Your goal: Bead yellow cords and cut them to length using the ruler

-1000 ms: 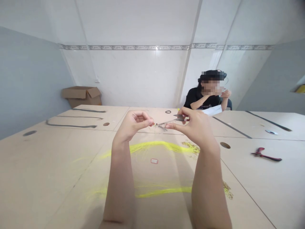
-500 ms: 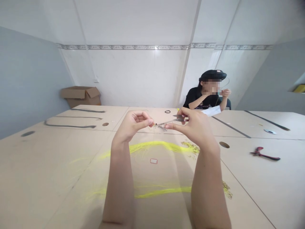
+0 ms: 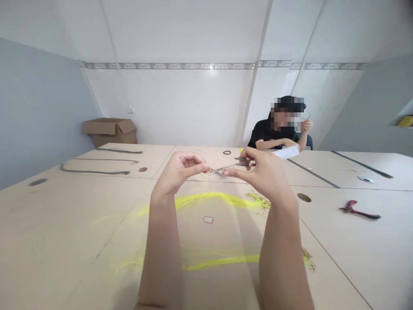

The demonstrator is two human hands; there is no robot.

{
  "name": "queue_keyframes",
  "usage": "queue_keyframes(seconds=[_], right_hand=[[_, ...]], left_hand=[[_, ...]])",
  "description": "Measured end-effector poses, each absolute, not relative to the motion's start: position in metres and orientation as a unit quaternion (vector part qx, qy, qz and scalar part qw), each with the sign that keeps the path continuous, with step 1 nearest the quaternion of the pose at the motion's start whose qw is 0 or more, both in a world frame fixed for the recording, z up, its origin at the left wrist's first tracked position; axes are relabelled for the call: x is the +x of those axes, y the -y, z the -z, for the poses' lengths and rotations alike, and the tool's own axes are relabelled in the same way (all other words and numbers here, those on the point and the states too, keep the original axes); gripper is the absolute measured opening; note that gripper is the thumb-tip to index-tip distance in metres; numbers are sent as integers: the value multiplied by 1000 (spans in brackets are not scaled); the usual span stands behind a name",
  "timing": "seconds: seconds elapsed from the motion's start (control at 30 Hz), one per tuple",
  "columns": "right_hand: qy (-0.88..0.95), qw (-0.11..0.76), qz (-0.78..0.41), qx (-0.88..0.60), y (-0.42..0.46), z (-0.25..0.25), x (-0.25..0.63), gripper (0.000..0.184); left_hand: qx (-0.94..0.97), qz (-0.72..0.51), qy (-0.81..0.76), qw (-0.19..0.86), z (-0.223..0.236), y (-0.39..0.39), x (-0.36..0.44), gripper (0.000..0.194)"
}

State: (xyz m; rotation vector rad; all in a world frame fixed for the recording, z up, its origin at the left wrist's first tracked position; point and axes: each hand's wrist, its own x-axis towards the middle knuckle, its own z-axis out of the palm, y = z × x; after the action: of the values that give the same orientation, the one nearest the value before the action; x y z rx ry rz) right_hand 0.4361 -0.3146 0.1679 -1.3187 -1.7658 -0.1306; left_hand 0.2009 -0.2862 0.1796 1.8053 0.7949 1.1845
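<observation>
My left hand (image 3: 182,172) is closed in a pinch on a small gold-orange piece (image 3: 209,170), mostly hidden by the fingertips. My right hand (image 3: 266,170) is wrapped round a thin pointed metal tool (image 3: 226,166); its exact kind is unclear. The tool's tip meets the small piece at my left fingertips. A white strip (image 3: 287,152) sticks out behind my right hand. Below the hands lies a bundle of yellow strands (image 3: 209,196) with gold-coloured rings (image 3: 258,200) at its right end. A second yellow bundle (image 3: 222,260) lies nearer, partly behind my forearms.
Red-handled pliers (image 3: 359,210) lie to the right, near a round table hole (image 3: 303,197). Grey cords (image 3: 97,171) lie at the left, and dark strips (image 3: 361,162) at the right. A co-worker (image 3: 274,129) sits across the table. A cardboard box (image 3: 109,131) stands behind it.
My hands keep almost the same pose, with the tool tip still at the left fingertips. The co-worker has lowered one arm towards the table.
</observation>
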Motion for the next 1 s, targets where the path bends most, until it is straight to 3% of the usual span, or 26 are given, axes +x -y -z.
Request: queue_keyframes(seconds=[1.0], right_hand=[[712,446,59,-539,315,-166,439,64]], left_hand=[[709,-456,-318,435,-185,294,200,17]])
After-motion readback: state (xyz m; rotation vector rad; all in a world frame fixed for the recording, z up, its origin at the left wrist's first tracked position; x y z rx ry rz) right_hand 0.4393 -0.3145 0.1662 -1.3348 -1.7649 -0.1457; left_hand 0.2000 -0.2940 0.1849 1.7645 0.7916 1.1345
